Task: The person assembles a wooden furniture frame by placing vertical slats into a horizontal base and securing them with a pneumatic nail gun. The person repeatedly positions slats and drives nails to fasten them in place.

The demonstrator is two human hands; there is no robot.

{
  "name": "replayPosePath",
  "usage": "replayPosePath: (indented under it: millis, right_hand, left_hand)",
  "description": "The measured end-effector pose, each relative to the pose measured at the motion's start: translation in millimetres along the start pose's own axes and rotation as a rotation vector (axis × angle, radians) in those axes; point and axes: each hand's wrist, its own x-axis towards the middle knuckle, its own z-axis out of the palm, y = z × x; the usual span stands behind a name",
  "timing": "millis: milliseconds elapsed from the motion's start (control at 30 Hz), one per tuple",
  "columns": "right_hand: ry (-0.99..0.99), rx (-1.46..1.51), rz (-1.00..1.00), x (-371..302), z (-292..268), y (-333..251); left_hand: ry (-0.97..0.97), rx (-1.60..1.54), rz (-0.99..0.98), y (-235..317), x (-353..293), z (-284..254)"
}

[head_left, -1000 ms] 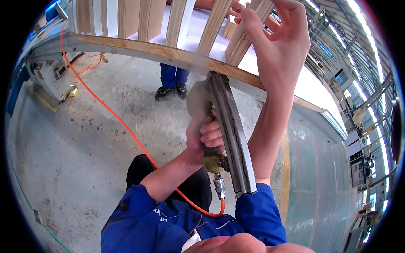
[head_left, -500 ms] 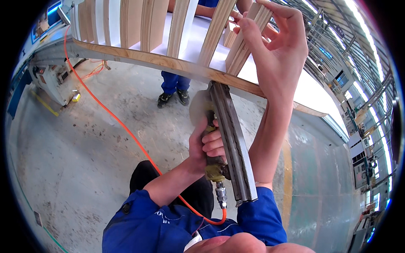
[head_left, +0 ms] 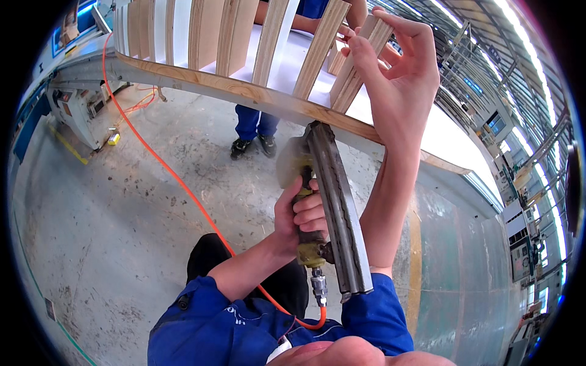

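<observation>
The nail gun [head_left: 339, 210] sits below the front edge of the board [head_left: 244, 91], its nose [head_left: 318, 130] close to that edge, contact unclear, with the left hand [head_left: 292, 213] wrapped around its handle [head_left: 312, 236]. The right hand [head_left: 403, 91] pinches the top of a wooden slat [head_left: 350, 85] standing on the board, rightmost in a row. An orange hose [head_left: 183, 186] connects at the handle's lower end.

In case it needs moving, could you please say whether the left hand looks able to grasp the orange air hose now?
Probably not: the left hand is wrapped around the pneumatic fastener gun, leaving it occupied, although the orange air hose passes beneath its forearm.
</observation>
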Motion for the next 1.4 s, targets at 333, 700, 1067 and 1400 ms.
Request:
replayPosePath:
  millis: [333, 700, 1067, 1400]
  right_hand:
    - [0.006, -0.020, -0.016, 1, 1, -1]
    - [0.059, 0.246, 0.129, 2, 11, -16]
    - [0.011, -0.014, -0.028, 0, 2, -1]
    - [0.002, 0.037, 0.015, 0, 0, -6]
  left_hand:
    - [0.040, 0.010, 0.028, -6, -7, 5]
    - [0.062, -0.070, 0.047, -18, -10, 14]
    - [0.118, -0.006, 0.098, -21, -15, 15]
    - [0.097, -0.026, 0.119, -32, -13, 24]
